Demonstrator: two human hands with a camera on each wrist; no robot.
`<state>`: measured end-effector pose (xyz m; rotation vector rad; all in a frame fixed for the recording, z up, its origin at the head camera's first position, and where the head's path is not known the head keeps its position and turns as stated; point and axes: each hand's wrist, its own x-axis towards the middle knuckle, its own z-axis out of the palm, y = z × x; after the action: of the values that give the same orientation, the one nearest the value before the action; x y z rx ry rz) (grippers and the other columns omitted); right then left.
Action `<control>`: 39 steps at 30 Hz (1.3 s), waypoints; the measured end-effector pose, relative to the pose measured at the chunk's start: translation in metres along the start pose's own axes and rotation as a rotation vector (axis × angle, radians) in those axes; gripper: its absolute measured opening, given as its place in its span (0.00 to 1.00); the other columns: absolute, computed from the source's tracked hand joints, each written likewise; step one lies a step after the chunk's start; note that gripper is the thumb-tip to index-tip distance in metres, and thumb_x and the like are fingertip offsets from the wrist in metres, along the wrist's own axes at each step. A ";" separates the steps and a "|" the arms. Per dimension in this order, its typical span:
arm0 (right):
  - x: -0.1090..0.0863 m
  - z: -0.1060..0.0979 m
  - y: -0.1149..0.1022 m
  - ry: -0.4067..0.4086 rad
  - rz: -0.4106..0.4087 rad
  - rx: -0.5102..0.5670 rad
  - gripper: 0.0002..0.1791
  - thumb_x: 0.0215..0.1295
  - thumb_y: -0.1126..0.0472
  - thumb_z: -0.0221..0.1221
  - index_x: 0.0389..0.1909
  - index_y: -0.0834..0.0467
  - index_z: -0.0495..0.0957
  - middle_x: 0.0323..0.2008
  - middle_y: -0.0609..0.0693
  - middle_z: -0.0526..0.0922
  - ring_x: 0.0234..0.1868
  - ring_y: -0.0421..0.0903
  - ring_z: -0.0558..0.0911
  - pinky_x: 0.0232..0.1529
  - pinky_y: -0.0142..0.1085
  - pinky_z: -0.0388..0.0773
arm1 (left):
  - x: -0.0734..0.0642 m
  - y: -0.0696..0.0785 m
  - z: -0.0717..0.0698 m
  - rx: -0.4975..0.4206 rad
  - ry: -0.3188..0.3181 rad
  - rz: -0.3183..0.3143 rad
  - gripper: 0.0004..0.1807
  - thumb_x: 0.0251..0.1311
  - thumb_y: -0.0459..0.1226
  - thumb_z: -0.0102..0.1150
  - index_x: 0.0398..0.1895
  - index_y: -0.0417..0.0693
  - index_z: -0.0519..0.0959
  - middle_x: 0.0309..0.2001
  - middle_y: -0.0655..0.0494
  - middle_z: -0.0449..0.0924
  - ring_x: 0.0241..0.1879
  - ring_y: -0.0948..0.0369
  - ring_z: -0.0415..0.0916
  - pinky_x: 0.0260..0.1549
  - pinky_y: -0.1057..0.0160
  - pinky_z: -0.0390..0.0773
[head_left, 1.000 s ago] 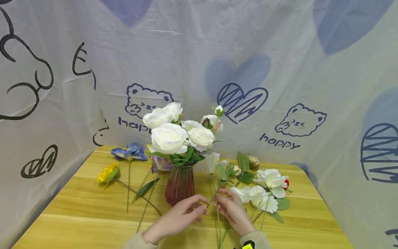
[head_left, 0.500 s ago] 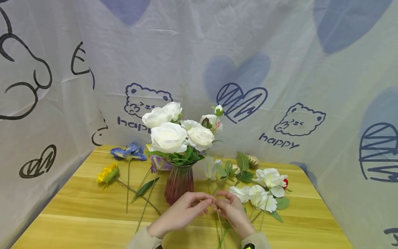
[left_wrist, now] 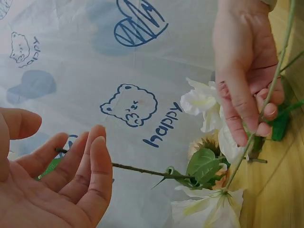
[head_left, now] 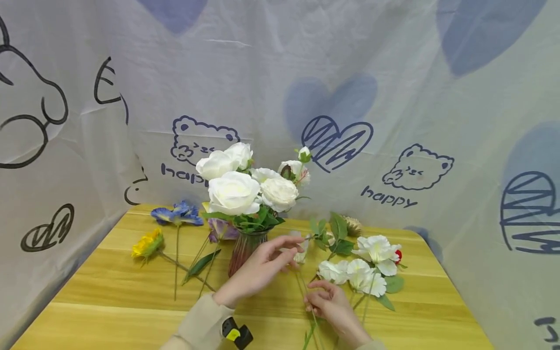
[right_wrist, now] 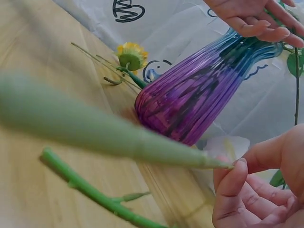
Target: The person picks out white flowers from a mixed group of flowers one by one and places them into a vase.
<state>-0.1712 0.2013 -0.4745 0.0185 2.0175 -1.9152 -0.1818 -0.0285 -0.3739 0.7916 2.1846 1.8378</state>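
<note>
Pale green stem point(left_wrist: 241, 159) of a white flower point(left_wrist: 209, 211) is in R hand point(head_left: 332, 308): thumb + fingertips pinched narrow on it. Lower end runs off at 6 o'clock in head view, so can't tell full length. From that grip the white flower is at approx 11 o'clock, tail of stem at 5 to 6; long axis approx 11:30–5:30.

Glass vase point(head_left: 242, 250), w/ white roses point(head_left: 234, 193) in it, is at 10 o'clock from R hand. Key relation, I'd judge: stem's line passes on the 3 o'clock side of the vase, not toward its mouth, w/ flower end away from the person + tail end toward. So tail direction vs. vase mouth is what counts.

L hand point(head_left: 264, 267) is nearer the vase, partly in front of it in head view; fingers loosely bent, thumb well apart, grip wide. Dark leafy stem point(left_wrist: 142, 170) passes behind its fingers in L wrist view; can't tell if touching.

2nd green stem point(right_wrist: 102, 202) lies on tabletop point(head_left: 105, 301), near R hand at approx 7 o'clock. More white flowers point(head_left: 363, 277) near R hand at 2 o'clock. Yellow flower point(head_left: 148, 244) well apart, 9 to 10 o'clock, past the vase.
</note>
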 end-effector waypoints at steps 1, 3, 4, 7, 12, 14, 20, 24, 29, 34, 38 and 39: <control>-0.002 -0.002 0.001 -0.010 0.000 0.000 0.22 0.70 0.67 0.58 0.61 0.70 0.67 0.32 0.45 0.87 0.29 0.35 0.82 0.29 0.22 0.75 | 0.002 0.001 0.000 -0.010 0.011 -0.004 0.23 0.79 0.44 0.43 0.71 0.45 0.68 0.62 0.40 0.77 0.49 0.51 0.82 0.50 0.55 0.84; -0.006 -0.007 0.003 -0.041 0.007 -0.003 0.22 0.70 0.66 0.58 0.61 0.70 0.66 0.33 0.45 0.86 0.30 0.35 0.82 0.30 0.22 0.75 | 0.005 0.001 0.000 -0.030 0.039 -0.013 0.23 0.79 0.43 0.42 0.71 0.46 0.67 0.63 0.40 0.75 0.49 0.52 0.81 0.51 0.55 0.83; -0.008 -0.010 0.004 -0.057 0.013 -0.006 0.22 0.70 0.65 0.57 0.61 0.70 0.66 0.34 0.45 0.86 0.30 0.35 0.82 0.30 0.22 0.75 | 0.006 0.002 0.001 -0.044 0.053 -0.019 0.23 0.79 0.43 0.43 0.72 0.46 0.67 0.64 0.40 0.75 0.50 0.52 0.81 0.51 0.56 0.83; -0.016 -0.019 0.006 -0.097 0.044 -0.001 0.21 0.72 0.63 0.57 0.61 0.68 0.67 0.36 0.45 0.86 0.32 0.36 0.82 0.32 0.23 0.76 | 0.010 0.002 0.002 -0.069 0.105 -0.029 0.23 0.79 0.42 0.42 0.73 0.48 0.65 0.66 0.41 0.73 0.51 0.52 0.81 0.51 0.56 0.83; -0.029 -0.032 0.009 -0.108 0.093 0.007 0.21 0.74 0.60 0.56 0.61 0.66 0.69 0.37 0.45 0.87 0.34 0.36 0.83 0.34 0.24 0.77 | 0.011 0.002 0.003 -0.071 0.146 -0.022 0.26 0.79 0.41 0.43 0.76 0.48 0.60 0.69 0.41 0.71 0.55 0.47 0.80 0.52 0.57 0.83; -0.034 -0.037 0.008 -0.104 0.106 0.021 0.21 0.74 0.59 0.56 0.62 0.65 0.69 0.37 0.44 0.87 0.34 0.36 0.83 0.34 0.24 0.77 | 0.011 0.002 0.003 -0.074 0.148 -0.018 0.27 0.78 0.41 0.43 0.77 0.48 0.59 0.69 0.41 0.71 0.55 0.46 0.80 0.52 0.56 0.83; -0.043 -0.051 0.008 -0.121 0.116 0.100 0.16 0.75 0.60 0.55 0.59 0.58 0.72 0.37 0.43 0.87 0.34 0.35 0.83 0.34 0.23 0.77 | 0.012 0.001 0.005 -0.089 0.175 -0.018 0.27 0.77 0.39 0.45 0.76 0.49 0.61 0.68 0.42 0.72 0.54 0.46 0.81 0.53 0.56 0.84; -0.047 -0.058 0.012 -0.151 0.120 0.142 0.13 0.76 0.60 0.53 0.58 0.54 0.74 0.38 0.42 0.87 0.34 0.35 0.83 0.34 0.23 0.77 | 0.013 0.000 0.007 -0.106 0.191 -0.012 0.27 0.77 0.38 0.46 0.76 0.48 0.62 0.68 0.42 0.73 0.55 0.44 0.81 0.52 0.58 0.85; -0.051 -0.064 0.016 -0.195 0.105 0.204 0.12 0.76 0.61 0.53 0.56 0.51 0.76 0.39 0.41 0.87 0.35 0.34 0.83 0.36 0.23 0.78 | 0.012 -0.002 0.007 -0.074 0.178 0.007 0.27 0.77 0.38 0.46 0.76 0.46 0.61 0.67 0.41 0.72 0.53 0.43 0.81 0.51 0.58 0.84; -0.055 -0.067 0.015 -0.168 0.076 0.240 0.11 0.76 0.62 0.53 0.53 0.46 0.77 0.39 0.39 0.87 0.35 0.32 0.83 0.36 0.21 0.77 | 0.008 -0.007 0.005 -0.021 0.155 0.005 0.25 0.77 0.39 0.46 0.74 0.45 0.62 0.67 0.41 0.72 0.50 0.49 0.82 0.50 0.61 0.83; -0.055 -0.068 0.012 -0.103 0.084 0.282 0.10 0.76 0.61 0.53 0.51 0.44 0.78 0.39 0.37 0.87 0.35 0.31 0.83 0.36 0.21 0.77 | 0.002 -0.012 0.005 0.049 0.138 -0.004 0.24 0.77 0.39 0.47 0.73 0.45 0.65 0.65 0.43 0.74 0.48 0.54 0.82 0.43 0.67 0.81; -0.055 -0.069 0.011 -0.086 0.087 0.291 0.10 0.77 0.61 0.52 0.51 0.44 0.78 0.39 0.37 0.87 0.35 0.31 0.83 0.34 0.21 0.77 | 0.000 -0.013 0.005 0.072 0.131 -0.013 0.24 0.76 0.40 0.47 0.73 0.45 0.66 0.64 0.44 0.75 0.47 0.56 0.81 0.41 0.68 0.80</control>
<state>-0.1337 0.2815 -0.4693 0.0936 1.6418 -2.0986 -0.1834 -0.0255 -0.3872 0.6869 2.3412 1.8638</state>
